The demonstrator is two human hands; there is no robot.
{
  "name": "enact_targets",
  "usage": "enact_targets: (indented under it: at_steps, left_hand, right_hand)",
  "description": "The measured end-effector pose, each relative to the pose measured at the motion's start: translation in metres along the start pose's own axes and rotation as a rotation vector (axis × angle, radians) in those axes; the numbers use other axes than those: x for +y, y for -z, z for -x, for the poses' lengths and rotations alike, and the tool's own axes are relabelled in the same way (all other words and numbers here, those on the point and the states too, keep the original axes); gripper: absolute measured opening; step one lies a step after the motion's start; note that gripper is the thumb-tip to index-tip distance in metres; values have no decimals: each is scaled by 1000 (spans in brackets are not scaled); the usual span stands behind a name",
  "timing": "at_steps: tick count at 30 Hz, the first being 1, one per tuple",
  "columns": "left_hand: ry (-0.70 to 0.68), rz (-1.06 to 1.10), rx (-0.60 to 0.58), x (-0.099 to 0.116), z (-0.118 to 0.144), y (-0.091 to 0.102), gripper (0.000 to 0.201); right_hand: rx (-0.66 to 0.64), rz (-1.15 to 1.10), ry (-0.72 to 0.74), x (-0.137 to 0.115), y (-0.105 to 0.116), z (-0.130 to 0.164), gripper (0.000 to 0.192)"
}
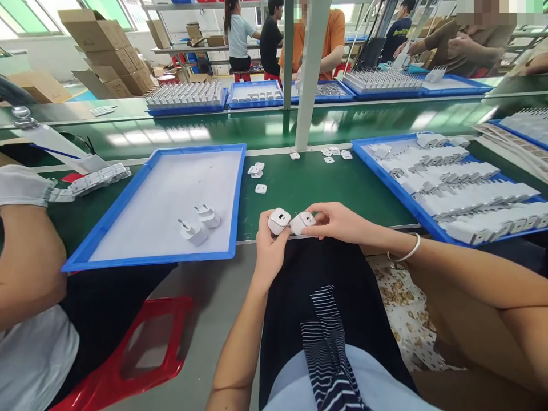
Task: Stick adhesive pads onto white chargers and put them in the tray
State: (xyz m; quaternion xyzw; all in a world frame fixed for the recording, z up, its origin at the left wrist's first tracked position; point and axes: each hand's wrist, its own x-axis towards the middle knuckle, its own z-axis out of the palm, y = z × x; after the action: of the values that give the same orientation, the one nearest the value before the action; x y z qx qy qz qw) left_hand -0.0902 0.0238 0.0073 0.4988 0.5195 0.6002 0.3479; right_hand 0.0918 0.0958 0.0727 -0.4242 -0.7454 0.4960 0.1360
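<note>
My left hand (270, 245) is closed around a white USB wall charger (279, 221), whose end face with a dark port points up toward me. Close beside it, my right hand (336, 221) pinches a second white charger (302, 222) between thumb and fingers. Both chargers are held just over the table's front edge, nearly touching each other. To the left, a blue-rimmed tray (235, 228) with a white lining bears two white plug chargers (193, 233), their pins up. Small white square pieces (261, 189) lie on the green table (299, 185) beyond my hands.
A blue tray (396, 197) on the right carries rows of white chargers (462, 191). At the left, a co-worker's gloved hand (25, 185) is near a row of white pieces (100, 178). A red stool (171, 342) stands below. More trays (257, 103) and people are across the line.
</note>
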Motion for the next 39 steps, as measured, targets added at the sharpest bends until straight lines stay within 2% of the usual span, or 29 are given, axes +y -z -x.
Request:
enact_targets:
  at_steps: [2, 5, 10, 14, 17, 19, 21, 25, 27, 28, 29, 31, 34, 39]
  left_hand:
    - [47, -74, 14, 0, -6, 6, 22]
    - [81, -87, -71, 3, -12, 14, 40]
    - [-108, -116, -71, 2, -15, 19, 34]
    - [-50, -29, -252, 2, -15, 25, 40]
    - [-60, -112, -314, 4, -14, 27, 60]
    - [-84, -176, -271, 4, -14, 28, 63]
    - [-87, -203, -172, 2, -13, 29, 51]
    - [-93, -117, 8, -3, -9, 33, 41]
    - [-108, -76, 43, -6, -5, 35, 41]
    - [-111, -64, 45, -7, -2, 35, 42]
    - [-111, -55, 41, -8, 0, 36, 43]
    - [-110, -46, 34, -10, 5, 35, 43]
    - [-135, -55, 38, -13, 12, 35, 41]
    - [-157, -60, 74, -15, 12, 35, 41]
  right_hand:
    - [58, 64, -8, 0, 5, -6, 32]
    - [26, 41, -35, -2, 10, -16, 35]
    - [-106, 76, 38, -11, 10, -23, 39]
    - [-219, 145, 93, -21, 12, -23, 39]
    - [-276, 208, 128, -26, 11, -24, 33]
    - [-285, 224, 122, -30, 8, -27, 26]
    - [-298, 189, 85, -34, 7, -33, 24]
    - [-451, 98, 58, -46, 13, -69, 14]
    - [-327, 175, 78, -49, 15, -100, 10]
    - [-180, 259, 81, -49, 14, -117, 13]
    - [-44, 365, 74, -49, 12, -134, 18]
    - [84, 534, 49, -46, 3, -163, 28]
    - [81, 642, -2, -42, -13, -191, 25]
    - [25, 759, -76, -52, -23, -207, 20]
